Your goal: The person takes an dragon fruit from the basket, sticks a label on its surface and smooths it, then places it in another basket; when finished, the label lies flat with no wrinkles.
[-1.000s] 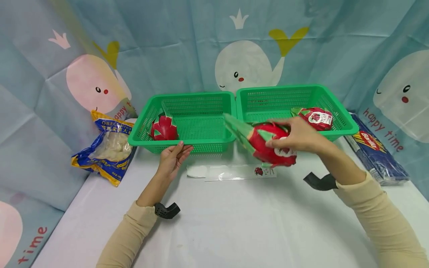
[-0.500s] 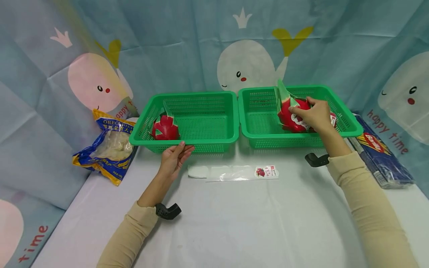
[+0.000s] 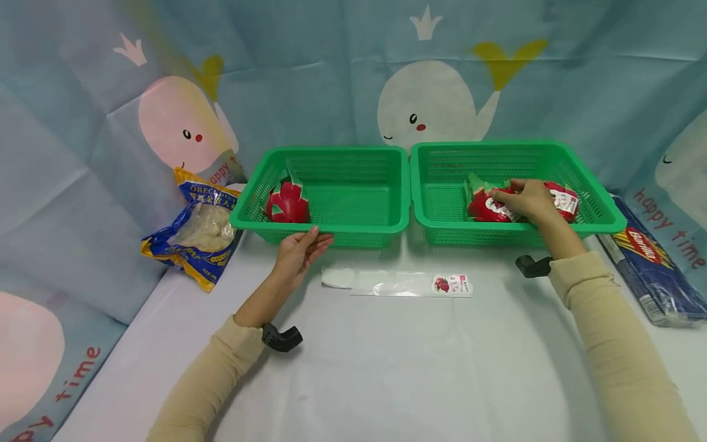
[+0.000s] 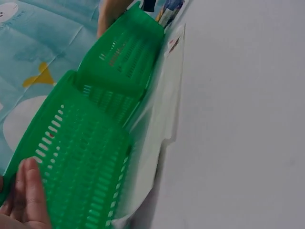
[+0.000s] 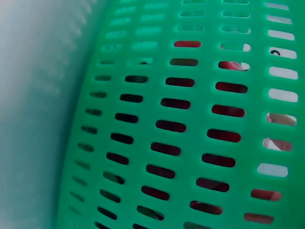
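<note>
Inside the right green basket [image 3: 585,215], the right hand [image 3: 525,197] rests curled over a dragon fruit [image 3: 486,205] lying on the basket floor.
Likely firm, fairly heavy and smooth-skinned, it is best gripped round its belly, not the soft green scales; its long axis runs left-right, tip toward the left. The left hand [image 3: 301,248], fingers relaxed, touches the left basket [image 3: 331,226] on the bench [image 3: 386,368].

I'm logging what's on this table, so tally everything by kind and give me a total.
Green baskets: 2, the left basket and the right basket.
Dragon fruits: 3, one in the left basket, one under the right hand, one behind it.
Food packets: 2, the yellow-blue bag and the pasta packet.
Clear sleeve: 1.
Total: 8.
</note>
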{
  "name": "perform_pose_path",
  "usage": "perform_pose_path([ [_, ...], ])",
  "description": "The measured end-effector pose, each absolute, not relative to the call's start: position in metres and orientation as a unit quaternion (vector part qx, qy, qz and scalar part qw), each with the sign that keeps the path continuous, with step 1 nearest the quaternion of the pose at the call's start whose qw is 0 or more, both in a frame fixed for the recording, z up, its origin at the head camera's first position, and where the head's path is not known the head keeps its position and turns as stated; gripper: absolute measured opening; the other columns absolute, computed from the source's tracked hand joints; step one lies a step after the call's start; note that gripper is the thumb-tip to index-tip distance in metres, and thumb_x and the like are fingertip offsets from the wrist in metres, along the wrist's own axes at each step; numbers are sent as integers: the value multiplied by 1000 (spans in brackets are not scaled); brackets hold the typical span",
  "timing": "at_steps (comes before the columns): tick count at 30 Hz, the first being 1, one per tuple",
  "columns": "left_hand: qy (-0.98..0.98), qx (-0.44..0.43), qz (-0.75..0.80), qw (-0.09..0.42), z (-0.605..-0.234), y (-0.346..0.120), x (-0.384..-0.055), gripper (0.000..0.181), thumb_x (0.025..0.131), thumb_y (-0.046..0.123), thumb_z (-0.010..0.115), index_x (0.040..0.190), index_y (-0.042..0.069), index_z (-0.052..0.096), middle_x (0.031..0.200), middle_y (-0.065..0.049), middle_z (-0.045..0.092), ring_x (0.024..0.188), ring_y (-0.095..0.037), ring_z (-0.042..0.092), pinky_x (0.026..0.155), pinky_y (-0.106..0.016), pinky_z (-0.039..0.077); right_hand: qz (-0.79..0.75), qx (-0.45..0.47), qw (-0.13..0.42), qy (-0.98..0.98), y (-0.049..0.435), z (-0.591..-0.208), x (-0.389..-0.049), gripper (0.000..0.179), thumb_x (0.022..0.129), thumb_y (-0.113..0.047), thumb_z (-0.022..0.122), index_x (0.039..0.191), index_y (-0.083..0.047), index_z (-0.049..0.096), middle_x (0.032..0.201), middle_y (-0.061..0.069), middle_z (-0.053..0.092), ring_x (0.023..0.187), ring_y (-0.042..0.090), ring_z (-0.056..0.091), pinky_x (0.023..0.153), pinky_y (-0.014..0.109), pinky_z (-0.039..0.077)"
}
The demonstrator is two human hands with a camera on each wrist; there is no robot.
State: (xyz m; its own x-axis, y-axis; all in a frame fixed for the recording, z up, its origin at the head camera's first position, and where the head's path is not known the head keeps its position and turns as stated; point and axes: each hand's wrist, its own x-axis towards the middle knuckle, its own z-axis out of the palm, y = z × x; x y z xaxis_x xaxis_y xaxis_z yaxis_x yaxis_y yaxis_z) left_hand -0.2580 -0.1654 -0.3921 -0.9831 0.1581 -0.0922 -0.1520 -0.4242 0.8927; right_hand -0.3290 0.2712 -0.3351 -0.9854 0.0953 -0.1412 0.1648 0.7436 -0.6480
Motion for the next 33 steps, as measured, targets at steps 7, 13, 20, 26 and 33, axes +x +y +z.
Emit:
perform_pose_path([
  [7, 690, 144, 681, 199, -364, -187, -267, 35, 97, 18, 47, 115, -10, 55, 92, 1, 72, 88, -12, 68, 83, -28, 53, -329, 40, -30, 943, 274, -330, -308, 80, 91, -52, 44, 145, 0, 15, 139, 33, 32, 116, 47, 40, 87, 57, 39],
  [13, 836, 208, 506, 45, -321, -221, -301, 31, 92, 18, 56, 113, -4, 60, 102, -12, 69, 91, -18, 67, 81, -35, 54, -432, 16, -210, 877, 277, -334, -268, 39, 93, -31, 50, 124, -10, 56, 96, -4, 65, 90, 10, 60, 78, 22, 48],
  [20, 958, 226, 174, 14, -306, -253, -349, 53, 86, 4, 61, 135, 1, 41, 137, -24, 42, 124, -41, 40, 100, -56, 35, -650, -93, 37, 754, 288, -355, -234, 28, 97, -19, 46, 82, -14, 70, 72, -4, 68, 62, 8, 65, 57, 19, 53],
  [26, 960, 243, 64, 126, -295, -248, -370, 67, 86, -5, 55, 144, 8, 26, 148, -21, 26, 133, -41, 26, 105, -55, 29, -791, -83, 198, 573, 303, -379, -234, 34, 101, -22, 34, 107, -6, 64, 100, 8, 71, 91, 19, 68, 76, 26, 54],
  [33, 941, 282, -96, 159, -303, -236, -390, 93, 73, -10, 69, 147, 8, 17, 154, -17, 4, 140, -42, 3, 90, -50, 46, -888, -68, 147, 431, 321, -387, -237, 26, 101, -17, 31, 114, -5, 50, 103, 19, 68, 96, 27, 67, 79, 29, 54],
])
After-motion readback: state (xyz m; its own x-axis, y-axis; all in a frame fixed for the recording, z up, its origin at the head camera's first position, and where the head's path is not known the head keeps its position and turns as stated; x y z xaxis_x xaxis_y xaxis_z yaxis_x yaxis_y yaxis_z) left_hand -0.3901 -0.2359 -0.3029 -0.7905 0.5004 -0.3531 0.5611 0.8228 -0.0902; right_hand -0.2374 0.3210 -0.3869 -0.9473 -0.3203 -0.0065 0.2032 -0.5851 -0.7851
